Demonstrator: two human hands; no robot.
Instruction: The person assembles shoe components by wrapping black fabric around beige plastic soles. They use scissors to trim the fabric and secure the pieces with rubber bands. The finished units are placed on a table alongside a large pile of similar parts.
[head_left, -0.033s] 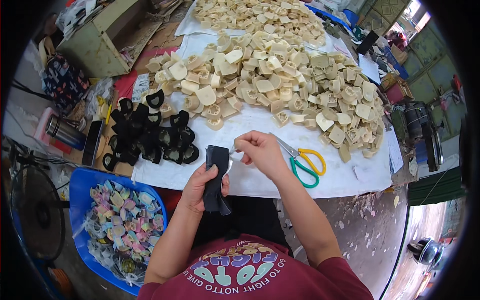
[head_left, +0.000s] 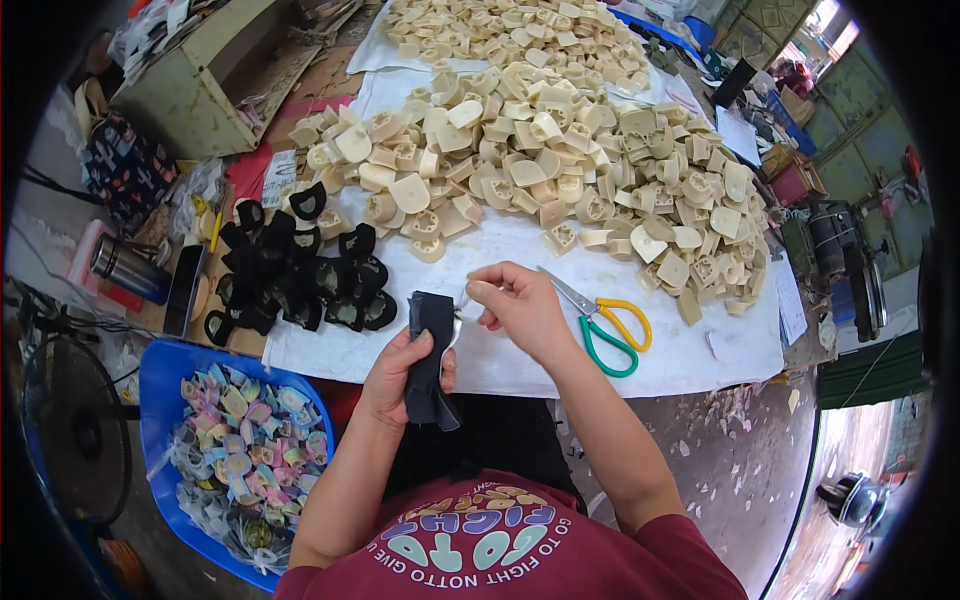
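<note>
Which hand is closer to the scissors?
Right. The right hand is just left of the scissors; the left hand, holding a black piece, sits farther left.

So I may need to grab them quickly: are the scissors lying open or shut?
Shut. The scissors lie flat on the white sheet, blades together in one line, beside the right hand.

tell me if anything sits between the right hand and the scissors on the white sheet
Nothing visible does. The right hand pinches at the top of the black piece that the left hand holds, and the scissors lie just to its right on bare white sheet, with no heel blocks in the gap.
</note>
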